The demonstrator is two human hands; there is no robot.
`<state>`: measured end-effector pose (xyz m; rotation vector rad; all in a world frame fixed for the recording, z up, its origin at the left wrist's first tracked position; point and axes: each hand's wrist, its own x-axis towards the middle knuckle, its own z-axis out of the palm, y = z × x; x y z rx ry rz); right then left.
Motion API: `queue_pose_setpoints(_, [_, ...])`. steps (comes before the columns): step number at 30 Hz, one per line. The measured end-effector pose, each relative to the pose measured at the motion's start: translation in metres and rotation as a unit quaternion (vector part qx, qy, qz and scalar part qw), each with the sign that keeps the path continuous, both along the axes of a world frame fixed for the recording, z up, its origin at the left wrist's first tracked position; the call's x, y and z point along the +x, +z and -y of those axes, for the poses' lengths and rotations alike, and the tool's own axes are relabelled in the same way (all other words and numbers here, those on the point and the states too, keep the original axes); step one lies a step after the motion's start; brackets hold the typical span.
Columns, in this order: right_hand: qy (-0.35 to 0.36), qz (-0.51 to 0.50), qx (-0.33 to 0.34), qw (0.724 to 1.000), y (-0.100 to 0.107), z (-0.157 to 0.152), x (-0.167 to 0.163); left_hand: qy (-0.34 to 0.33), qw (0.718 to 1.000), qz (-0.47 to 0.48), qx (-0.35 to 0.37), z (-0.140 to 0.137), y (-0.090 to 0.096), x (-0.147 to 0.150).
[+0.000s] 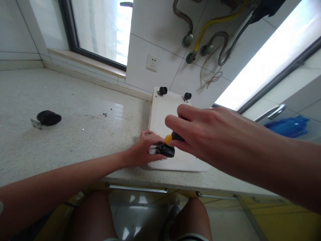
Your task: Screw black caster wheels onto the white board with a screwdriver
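A white board [164, 115] lies on the countertop, its two far corners fitted with a black caster wheel [163, 90] and a second caster wheel [188, 96]. At its near left corner, my left hand [144, 149] is closed around another caster wheel [168, 151], thumb and fingers on either side of it. My right hand [193, 129] grips a screwdriver [169, 138] with a yellow and black handle, held just above that caster. The screwdriver's tip is partly hidden near my left fingers. The near right part of the board is covered by my right forearm.
On the speckled countertop [75, 144] to the left lies a loose black caster wheel [48, 117] with a metal plate. Small dark bits [104, 114] lie nearby. A wall socket [152, 63], a yellow hose [208, 24], a faucet [272, 111] and a blue item [291, 126] are beyond.
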<state>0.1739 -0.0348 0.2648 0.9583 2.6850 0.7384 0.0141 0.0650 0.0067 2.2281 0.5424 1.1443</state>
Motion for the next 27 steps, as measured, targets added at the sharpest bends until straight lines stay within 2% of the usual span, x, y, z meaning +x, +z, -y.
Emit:
queue_pose_setpoints(4, [-0.016,-0.012,0.002,1.0,0.001,-0.006,0.008,0.001,1.0,-0.007,-0.003,-0.001,0.0,-0.001])
queue_pose_setpoints(8, [-0.008,-0.021,-0.041,0.999,0.004,-0.011,0.01,0.003,1.0,-0.012,-0.01,0.002,0.002,-0.002])
queue_pose_setpoints(10, [-0.053,0.015,-0.042,0.998,0.006,-0.014,0.006,0.001,1.0,-0.013,-0.013,0.003,0.003,-0.003])
queue_pose_setpoints(13, [-0.175,0.082,-0.016,0.981,0.009,-0.018,-0.001,-0.003,1.0,-0.005,-0.021,0.003,0.003,-0.003])
queue_pose_setpoints(15, [-0.204,0.08,-0.011,0.976,0.012,-0.02,-0.002,-0.005,1.0,-0.006,-0.024,0.003,0.003,-0.003])
queue_pose_setpoints(20, [-0.157,0.052,-0.062,0.984,0.021,-0.019,-0.003,-0.006,1.0,-0.021,-0.015,0.002,0.003,-0.003])
queue_pose_setpoints(27, [-0.178,0.056,0.009,0.982,0.018,-0.02,-0.011,-0.002,1.0,-0.013,-0.014,0.001,-0.002,-0.002])
